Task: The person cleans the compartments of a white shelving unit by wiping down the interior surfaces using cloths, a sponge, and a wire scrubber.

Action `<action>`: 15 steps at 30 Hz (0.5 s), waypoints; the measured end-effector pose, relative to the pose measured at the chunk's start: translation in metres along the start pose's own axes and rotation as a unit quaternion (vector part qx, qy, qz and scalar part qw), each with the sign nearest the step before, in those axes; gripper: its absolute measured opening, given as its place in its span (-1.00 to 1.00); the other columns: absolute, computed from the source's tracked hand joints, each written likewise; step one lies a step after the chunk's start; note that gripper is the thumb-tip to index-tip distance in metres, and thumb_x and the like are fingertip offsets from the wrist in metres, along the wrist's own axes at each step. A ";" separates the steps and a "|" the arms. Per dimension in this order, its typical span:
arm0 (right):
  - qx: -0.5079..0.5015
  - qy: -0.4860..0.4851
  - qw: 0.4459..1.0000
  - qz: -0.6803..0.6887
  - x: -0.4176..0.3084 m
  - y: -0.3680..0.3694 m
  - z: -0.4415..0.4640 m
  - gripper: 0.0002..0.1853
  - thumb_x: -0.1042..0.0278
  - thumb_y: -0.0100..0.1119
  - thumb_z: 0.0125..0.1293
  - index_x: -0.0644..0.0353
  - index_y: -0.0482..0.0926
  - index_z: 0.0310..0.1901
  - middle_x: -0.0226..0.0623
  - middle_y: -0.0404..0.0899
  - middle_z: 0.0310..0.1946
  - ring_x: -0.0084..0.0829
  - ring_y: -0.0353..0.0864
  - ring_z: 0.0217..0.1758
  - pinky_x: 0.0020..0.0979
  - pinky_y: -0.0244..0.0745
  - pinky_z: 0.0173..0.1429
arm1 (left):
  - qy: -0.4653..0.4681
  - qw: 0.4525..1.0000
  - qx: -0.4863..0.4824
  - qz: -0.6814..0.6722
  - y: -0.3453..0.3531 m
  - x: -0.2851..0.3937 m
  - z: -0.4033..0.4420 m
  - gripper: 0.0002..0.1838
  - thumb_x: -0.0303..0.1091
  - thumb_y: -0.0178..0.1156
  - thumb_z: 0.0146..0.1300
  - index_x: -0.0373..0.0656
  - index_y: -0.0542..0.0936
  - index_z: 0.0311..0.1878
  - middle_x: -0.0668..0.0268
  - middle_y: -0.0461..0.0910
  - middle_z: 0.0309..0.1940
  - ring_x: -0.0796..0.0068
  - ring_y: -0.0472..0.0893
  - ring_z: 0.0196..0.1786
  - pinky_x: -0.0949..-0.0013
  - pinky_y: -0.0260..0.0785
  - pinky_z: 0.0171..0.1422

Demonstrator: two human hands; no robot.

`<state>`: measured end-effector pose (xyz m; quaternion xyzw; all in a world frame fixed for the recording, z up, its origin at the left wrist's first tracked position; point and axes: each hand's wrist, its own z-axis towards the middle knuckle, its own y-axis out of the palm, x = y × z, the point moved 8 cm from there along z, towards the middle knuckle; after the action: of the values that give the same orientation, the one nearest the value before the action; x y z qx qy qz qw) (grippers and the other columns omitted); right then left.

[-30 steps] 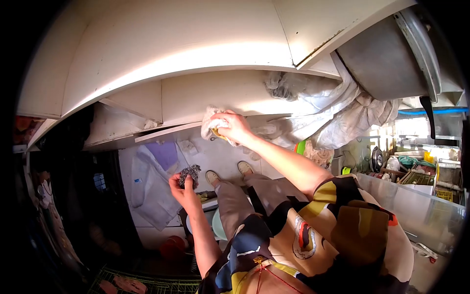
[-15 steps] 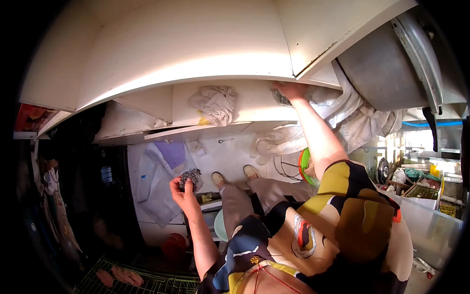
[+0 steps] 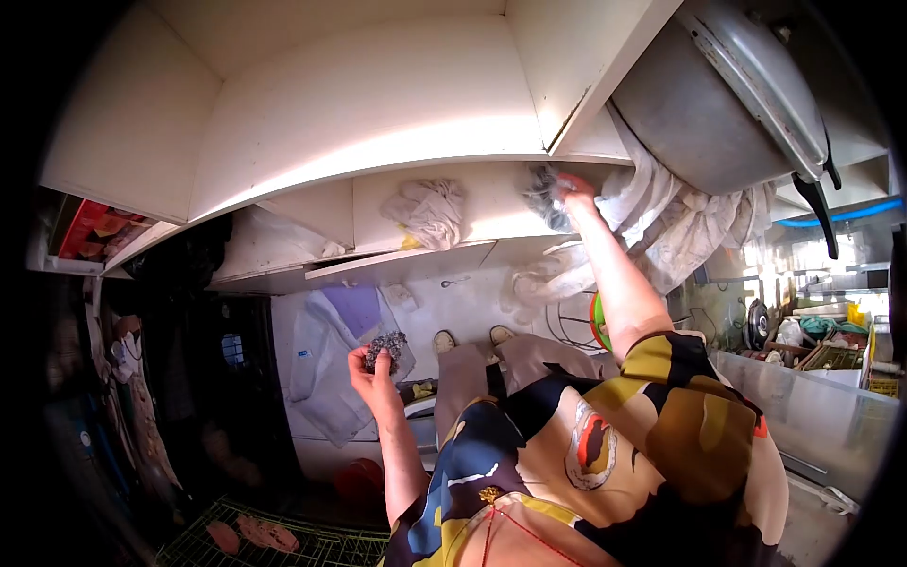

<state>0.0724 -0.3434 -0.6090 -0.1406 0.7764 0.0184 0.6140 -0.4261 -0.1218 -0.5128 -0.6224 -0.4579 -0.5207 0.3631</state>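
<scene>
A household kitchen or storage corner, by the look of the large metal pot (image 3: 704, 104) (lidded, black-handled) and white cabinet shelving (image 3: 378, 104) holding crumpled cloths (image 3: 425, 213).

one left hand (image 3: 371, 367) at eight o'clock, one right hand (image 3: 573, 192) at two; one metallic scourer (image 3: 385, 352) at eight; one crumpled cloth (image 3: 427, 214) at twelve; one big metal pot (image 3: 704, 109) at two, two black handles (image 3: 818, 217) at three; two shoes (image 3: 444, 341) at six; two pink pieces (image 3: 268, 533) at seven; one red container (image 3: 359, 480) at seven.
</scene>
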 end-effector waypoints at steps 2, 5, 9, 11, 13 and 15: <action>0.013 -0.007 0.999 0.048 -0.010 0.005 -0.006 -0.64 0.72 0.04 0.19 0.23 0.60 0.00 -0.26 0.62 -0.21 -0.46 0.59 -0.22 -0.48 0.52 -0.19 | 0.009 1.000 -0.004 -0.003 -0.006 0.010 0.012 -0.87 -0.50 0.18 0.21 -0.19 0.41 -0.24 0.40 0.43 -0.38 0.64 0.42 -0.38 0.50 0.39 -0.35; -0.017 0.016 0.975 0.222 -0.014 0.009 -0.015 -0.70 0.71 0.04 0.22 0.21 0.60 -0.06 -0.33 0.60 -0.25 -0.49 0.56 -0.27 -0.50 0.50 -0.24 | 0.021 1.000 -0.019 0.007 -0.016 0.022 0.028 -0.86 -0.48 0.19 0.21 -0.19 0.42 -0.24 0.39 0.44 -0.38 0.64 0.42 -0.39 0.50 0.40 -0.36; 0.009 0.039 0.967 0.251 -0.029 0.014 -0.050 -0.75 0.69 0.01 0.25 0.24 0.55 -0.08 -0.29 0.60 -0.22 -0.46 0.60 -0.20 -0.51 0.52 -0.18 | 0.003 0.999 -0.053 0.006 -0.018 0.031 0.045 -0.84 -0.53 0.22 0.19 -0.20 0.42 -0.22 0.42 0.45 -0.35 0.69 0.42 -0.35 0.58 0.34 -0.27; 0.021 0.076 0.962 0.261 -0.015 0.019 -0.058 -0.82 0.61 0.09 0.28 0.24 0.55 -0.09 -0.30 0.61 -0.23 -0.48 0.60 -0.19 -0.53 0.53 -0.18 | 0.009 0.997 -0.076 -0.005 -0.020 0.030 0.055 -0.83 -0.52 0.22 0.19 -0.17 0.42 -0.22 0.41 0.47 -0.36 0.70 0.44 -0.37 0.58 0.36 -0.32; 0.029 0.079 0.963 0.255 -0.022 0.027 -0.076 -0.84 0.58 0.15 0.28 0.22 0.56 -0.12 -0.34 0.61 -0.27 -0.51 0.59 -0.23 -0.53 0.53 -0.21 | -0.008 0.994 -0.104 -0.012 -0.017 0.024 0.062 -0.83 -0.50 0.22 0.20 -0.17 0.42 -0.22 0.41 0.49 -0.36 0.70 0.46 -0.39 0.58 0.38 -0.41; -0.001 0.058 0.966 0.250 -0.025 0.037 -0.080 -0.87 0.55 0.19 0.26 0.19 0.57 -0.16 -0.40 0.60 -0.31 -0.56 0.56 -0.30 -0.55 0.51 -0.27 | -0.013 0.991 -0.130 -0.008 -0.011 0.026 0.068 -0.83 -0.49 0.22 0.21 -0.18 0.42 -0.21 0.39 0.49 -0.35 0.70 0.46 -0.41 0.56 0.40 -0.44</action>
<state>-0.0070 -0.3194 -0.5710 0.0566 0.8214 0.1641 0.5433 -0.4140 -0.0505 -0.5003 -0.6674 -0.3957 -0.5707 0.2689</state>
